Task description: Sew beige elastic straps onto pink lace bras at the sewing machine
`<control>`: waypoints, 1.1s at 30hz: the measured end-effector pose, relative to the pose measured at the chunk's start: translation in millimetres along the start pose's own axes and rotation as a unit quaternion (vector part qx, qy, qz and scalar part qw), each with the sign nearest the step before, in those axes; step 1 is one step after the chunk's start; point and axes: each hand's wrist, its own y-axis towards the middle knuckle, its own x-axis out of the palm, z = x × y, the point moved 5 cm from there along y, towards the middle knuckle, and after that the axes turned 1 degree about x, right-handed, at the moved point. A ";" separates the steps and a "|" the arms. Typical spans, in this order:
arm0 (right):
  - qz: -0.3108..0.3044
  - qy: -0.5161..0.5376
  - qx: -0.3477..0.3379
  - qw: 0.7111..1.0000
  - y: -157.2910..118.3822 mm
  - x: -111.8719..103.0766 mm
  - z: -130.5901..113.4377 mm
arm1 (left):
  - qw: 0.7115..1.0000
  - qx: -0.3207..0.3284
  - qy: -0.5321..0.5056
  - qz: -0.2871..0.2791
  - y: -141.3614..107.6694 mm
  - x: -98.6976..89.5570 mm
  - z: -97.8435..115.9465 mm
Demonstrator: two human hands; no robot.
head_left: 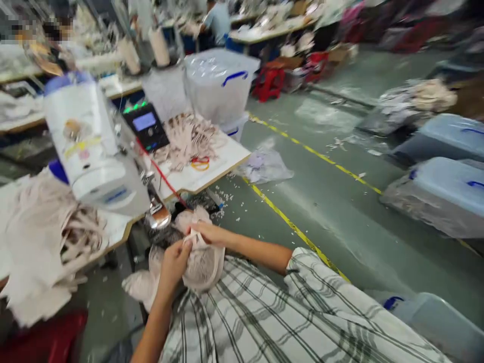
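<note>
A pale beige bra (204, 269) with a rounded lace cup hangs at my lap, just past the table's edge. My left hand (176, 259) pinches its edge at a small white piece with a dark mark. On the far side of that piece, my right hand (206, 233) is closed on the same bra, thumb and fingers pressed together. More beige fabric hangs below and to the left of my hands. Beyond them stands a white sewing machine (100, 151), with a dark control panel (147, 123) beside it. Motion blur hides fine detail.
Beige pieces lie piled on the table at left (34, 222) and behind the panel (189, 138), near a red and orange looped item (200, 163). Lidded plastic bins (219, 85) stand behind. Yellow tape (287, 217) marks the floor; more bins (446, 191) are at right.
</note>
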 end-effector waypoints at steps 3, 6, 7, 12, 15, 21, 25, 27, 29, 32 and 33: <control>-0.017 0.007 0.044 0.999 8.2 -5.7 9.7 | 0.999 -0.020 -0.030 0.020 -1.3 -2.2 -11.5; 0.027 0.016 0.013 0.999 18.3 -22.4 -1.3 | 0.996 -0.052 -0.052 0.051 -1.8 -7.4 -28.1; 0.045 0.020 -0.006 0.999 20.7 -28.6 -9.1 | 0.995 -0.055 -0.055 0.063 -2.2 -10.3 -31.7; 0.018 -0.004 -0.002 1.000 24.5 -32.2 -41.3 | 0.993 -0.043 -0.049 0.102 -0.5 -26.8 -36.7; -0.069 -0.100 0.022 0.992 22.3 -10.7 -45.7 | 0.993 -0.035 -0.036 0.105 2.5 -32.2 -35.1; -0.069 -0.280 -0.060 0.956 24.1 17.6 -49.0 | 0.995 0.009 -0.003 0.103 4.0 -39.2 -29.1; -0.077 -0.243 -0.115 0.960 30.9 30.3 -48.1 | 0.980 0.129 -0.002 0.154 2.5 -35.1 -25.2; -0.076 -0.208 -0.114 0.969 36.6 33.1 -46.7 | 0.970 0.131 0.004 0.205 2.1 -30.8 -32.3; -0.063 -0.202 -0.103 0.972 43.7 31.2 -47.3 | 0.962 0.109 0.029 0.248 3.1 -28.5 -41.1; -0.052 -0.238 -0.079 0.966 56.7 21.3 -53.8 | 0.958 0.124 0.092 0.240 9.0 -31.8 -43.3; -0.056 -0.245 -0.070 0.965 62.0 17.1 -57.1 | 0.959 0.138 0.109 0.222 11.8 -35.0 -41.3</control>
